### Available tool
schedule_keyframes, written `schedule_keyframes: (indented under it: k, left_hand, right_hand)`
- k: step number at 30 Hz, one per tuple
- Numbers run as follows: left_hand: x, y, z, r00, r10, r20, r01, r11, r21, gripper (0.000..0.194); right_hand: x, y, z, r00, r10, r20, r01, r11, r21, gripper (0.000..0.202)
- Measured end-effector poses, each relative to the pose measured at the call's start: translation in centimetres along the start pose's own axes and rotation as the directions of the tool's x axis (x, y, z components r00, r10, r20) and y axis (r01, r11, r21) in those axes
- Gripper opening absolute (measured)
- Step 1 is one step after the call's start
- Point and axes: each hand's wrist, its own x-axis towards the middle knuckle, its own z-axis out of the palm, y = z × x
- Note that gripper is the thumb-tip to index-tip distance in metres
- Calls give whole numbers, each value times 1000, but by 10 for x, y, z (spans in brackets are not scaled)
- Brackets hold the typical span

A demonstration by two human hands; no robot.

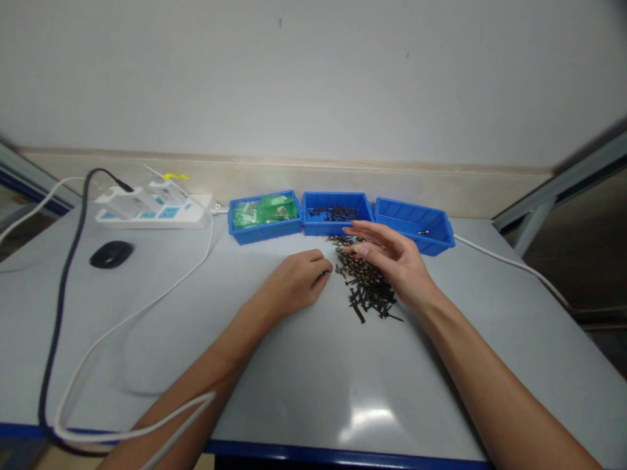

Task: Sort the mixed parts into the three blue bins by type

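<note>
A pile of loose screws (369, 294) lies on the table, dark ones at the near end and brassy ones farther back. Just left of it rests my left hand (300, 279), fingers curled and pressed together; a tiny part shows at the fingertips, too small to name. Over the pile's right side hovers my right hand (392, 258), fingers stretched out and thumb apart, with nothing visible in it. Behind the pile, the middle blue bin (327, 229) contains dark screws (337, 213). One small screw (424, 232) lies in the right blue bin (438, 247).
The left blue bin (267, 231) holds green-printed clear bags (278, 207). At the back left is a white power strip (183, 215) with plugs, near a black mouse (112, 254). A white cable (132, 318) loops over my left forearm. A wall closes off the back.
</note>
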Motion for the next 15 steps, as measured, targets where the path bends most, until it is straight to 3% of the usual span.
schedule_keyframes:
  k: [7,15]
  left_hand:
    - [-2,-3,6,993,-71,-95,56,987,-152,22]
    - [-1,0,4,984,-150,-96,143,987,-73,28]
  right_hand:
    - [0,0,-2,999,6,-35,-7,1000,-10,36]
    - [0,-3,-2,998,38,-40,-38,999,4,32]
